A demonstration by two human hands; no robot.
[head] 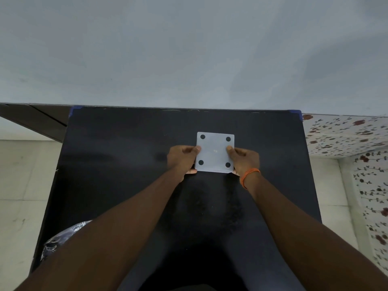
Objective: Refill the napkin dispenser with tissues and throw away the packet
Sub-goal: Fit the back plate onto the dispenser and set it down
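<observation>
- Napkin dispenser (215, 152), a white square box, sits on the black table (126, 164) near its far middle, the face with four black round pads turned up.
- No brand, label or writing can be read on it.
- Left hand (183, 159) grips its left edge, thumb on top.
- Right hand (244, 159) grips the right edge likewise; an orange band (248, 176) circles that wrist.

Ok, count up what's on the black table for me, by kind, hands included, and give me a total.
Napkin dispenser, white, with black dots: 1
Hands gripping it, left hand and right hand: 2
Orange wristband: 1
Total: 4
</observation>
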